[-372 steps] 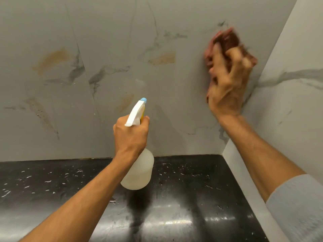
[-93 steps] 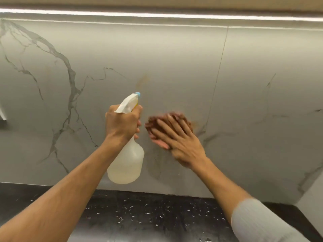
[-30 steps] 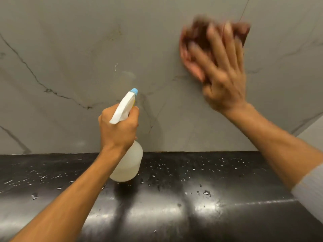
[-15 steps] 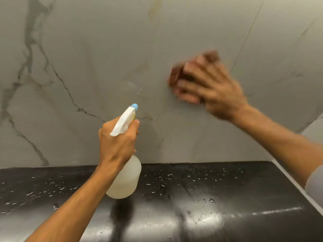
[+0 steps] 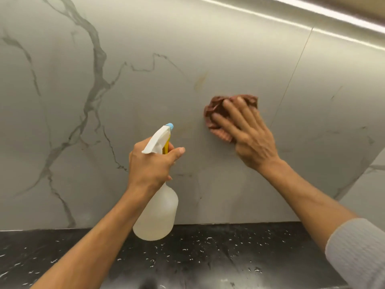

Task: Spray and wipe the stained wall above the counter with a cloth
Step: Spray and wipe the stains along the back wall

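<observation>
The right hand (image 5: 250, 138), fingers straight, pressed the crumpled reddish-brown cloth (image 5: 216, 107) on the grey veined marble wall (image 5: 145, 49), a faint yellowish stain streak (image 5: 200, 81) just up-left of it, steeply slanted, nearer than to the left hand (image 5: 150, 163) gripping the translucent plastic spray bottle (image 5: 158, 213).

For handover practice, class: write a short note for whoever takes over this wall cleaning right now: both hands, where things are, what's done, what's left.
Left hand grips the spray bottle by its neck, nozzle towards the wall.
Right hand presses the brown cloth on the wall, fingers straight.
Done: wiping under way; droplets on the black counter.
Left: faint yellowish stain up-left of the cloth, a fainter smear beside the nozzle.
</observation>
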